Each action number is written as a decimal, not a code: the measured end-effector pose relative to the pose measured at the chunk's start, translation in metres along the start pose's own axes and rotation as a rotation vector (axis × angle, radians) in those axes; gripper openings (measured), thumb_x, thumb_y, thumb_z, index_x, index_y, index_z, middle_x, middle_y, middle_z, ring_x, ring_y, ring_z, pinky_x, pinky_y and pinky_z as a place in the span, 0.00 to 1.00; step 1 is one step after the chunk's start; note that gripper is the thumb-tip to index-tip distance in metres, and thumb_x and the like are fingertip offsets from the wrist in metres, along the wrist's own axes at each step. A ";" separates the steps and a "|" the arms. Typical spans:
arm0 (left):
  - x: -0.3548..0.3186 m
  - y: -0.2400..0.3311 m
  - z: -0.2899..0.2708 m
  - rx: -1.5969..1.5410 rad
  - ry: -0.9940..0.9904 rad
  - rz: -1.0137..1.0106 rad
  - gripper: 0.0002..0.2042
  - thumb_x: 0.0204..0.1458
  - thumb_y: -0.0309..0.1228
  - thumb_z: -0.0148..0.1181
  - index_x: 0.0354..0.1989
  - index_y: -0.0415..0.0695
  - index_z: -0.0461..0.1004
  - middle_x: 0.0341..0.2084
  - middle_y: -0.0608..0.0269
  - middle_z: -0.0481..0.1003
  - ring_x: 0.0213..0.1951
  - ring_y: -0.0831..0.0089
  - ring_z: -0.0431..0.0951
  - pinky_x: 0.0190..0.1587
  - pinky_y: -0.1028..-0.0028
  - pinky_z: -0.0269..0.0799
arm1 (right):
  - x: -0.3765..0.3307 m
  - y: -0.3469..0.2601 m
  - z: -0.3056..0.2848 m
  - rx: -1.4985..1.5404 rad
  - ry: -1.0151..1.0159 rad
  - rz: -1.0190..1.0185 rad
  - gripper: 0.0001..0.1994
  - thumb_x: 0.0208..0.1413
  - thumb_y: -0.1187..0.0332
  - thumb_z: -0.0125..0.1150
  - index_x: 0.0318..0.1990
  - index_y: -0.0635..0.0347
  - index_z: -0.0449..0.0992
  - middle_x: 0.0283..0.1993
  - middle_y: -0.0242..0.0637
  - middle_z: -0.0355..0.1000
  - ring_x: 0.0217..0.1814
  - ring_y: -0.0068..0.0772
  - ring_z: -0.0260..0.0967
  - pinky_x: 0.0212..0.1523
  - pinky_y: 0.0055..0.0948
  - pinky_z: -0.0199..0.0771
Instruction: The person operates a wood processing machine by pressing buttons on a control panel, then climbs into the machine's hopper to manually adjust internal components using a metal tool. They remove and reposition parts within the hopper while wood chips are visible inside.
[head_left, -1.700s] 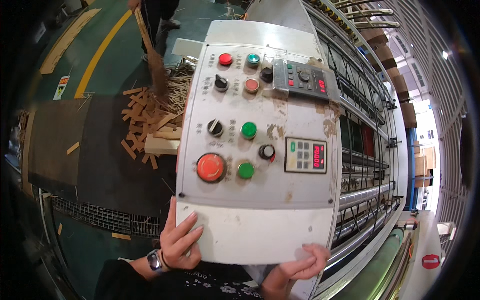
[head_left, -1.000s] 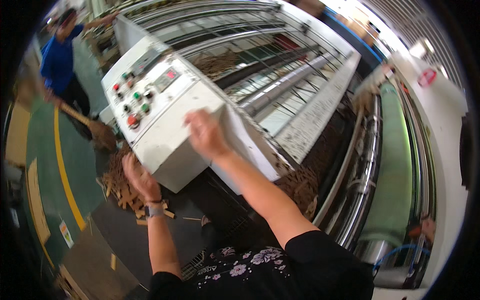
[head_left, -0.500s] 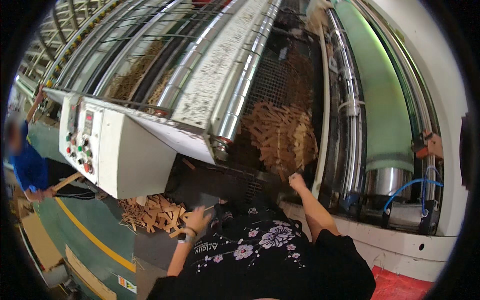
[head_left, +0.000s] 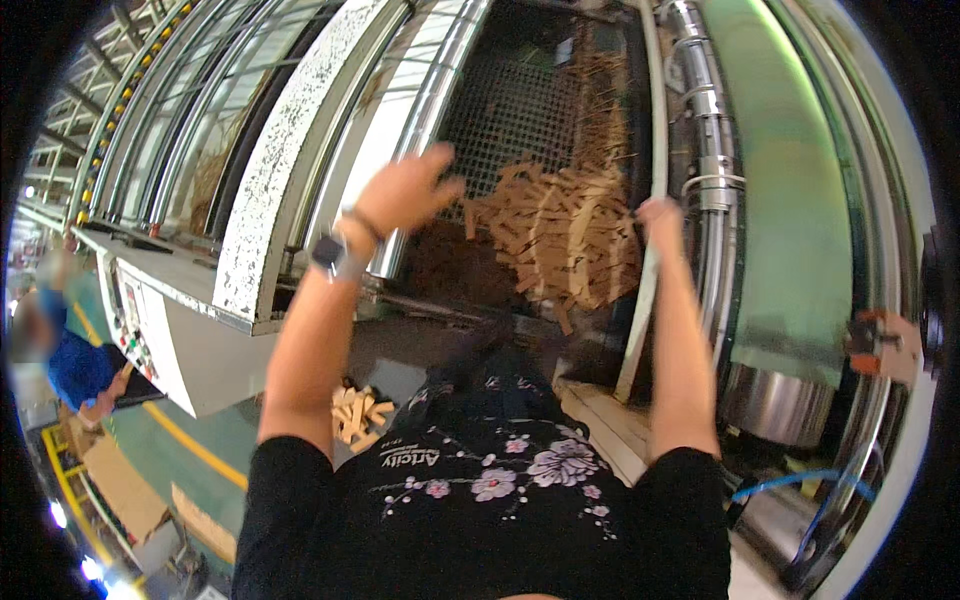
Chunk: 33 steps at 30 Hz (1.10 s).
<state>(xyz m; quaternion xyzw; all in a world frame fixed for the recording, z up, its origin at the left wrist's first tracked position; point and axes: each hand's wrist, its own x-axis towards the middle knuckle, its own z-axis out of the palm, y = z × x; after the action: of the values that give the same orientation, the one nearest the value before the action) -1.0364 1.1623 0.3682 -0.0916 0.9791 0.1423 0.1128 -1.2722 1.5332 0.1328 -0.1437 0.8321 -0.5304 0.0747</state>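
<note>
The left hand (head_left: 405,193), spread and seemingly empty, is positioned near the chrome roller (head_left: 442,85); fingers could be pinched if it turned. The right hand (head_left: 661,220) is curled at the pale rail (head_left: 657,110), grip indeterminable. Cardboard strips (head_left: 565,232) are heaped between.

Left hand (head_left: 408,192) a blur, right hand (head_left: 661,217) smeared at the pale rail (head_left: 657,110), grip unclear, green roller (head_left: 785,180) rightward cropped on top
</note>
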 end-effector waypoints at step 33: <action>0.235 -0.232 -0.066 0.408 0.510 -0.578 0.40 0.44 0.59 0.54 0.61 0.50 0.51 0.54 0.40 0.58 0.56 0.43 0.58 0.54 0.46 0.53 | 0.173 -0.086 -0.329 -1.803 0.573 0.371 0.39 0.53 0.35 0.35 0.61 0.60 0.56 0.62 0.47 0.56 0.64 0.45 0.52 0.61 0.42 0.54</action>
<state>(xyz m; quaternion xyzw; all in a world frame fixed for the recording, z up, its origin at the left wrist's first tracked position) -1.2250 0.8896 0.3125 -0.3699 0.9178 -0.1187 -0.0818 -1.5132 1.7277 0.3554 0.1218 0.9229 0.3136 -0.1871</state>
